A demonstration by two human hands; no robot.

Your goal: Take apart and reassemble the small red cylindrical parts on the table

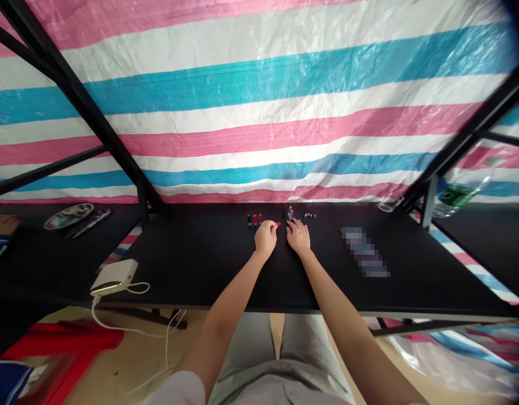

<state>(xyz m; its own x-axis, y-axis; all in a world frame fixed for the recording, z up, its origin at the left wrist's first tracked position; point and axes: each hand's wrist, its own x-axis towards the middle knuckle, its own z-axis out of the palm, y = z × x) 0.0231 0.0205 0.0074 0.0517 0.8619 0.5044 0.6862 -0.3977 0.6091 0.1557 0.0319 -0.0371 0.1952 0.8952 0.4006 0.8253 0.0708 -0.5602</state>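
Observation:
My left hand (265, 239) is closed in a pinch on a small red piece (278, 224), whose tip pokes out to the right of the fingers. Just left of it, a small black cylinder (249, 220) and two small red cylinders (255, 220) stand upright in a row. Resting on the black table, my right hand (299, 235) has its fingers apart and nothing visibly gripped. Its fingertips lie close to a small translucent grey piece (290, 212); whether they touch it I cannot tell. Several small shiny metallic pieces (310, 216) lie beyond that hand.
On the table (192, 259) are a blurred-out flat object (365, 251) at right, a clear cup (390, 203) at the back, and a white box with a cable (116, 274) at left. Another person's hand (4, 224), a metal dish (69, 216) and pens (90, 223) are farther left.

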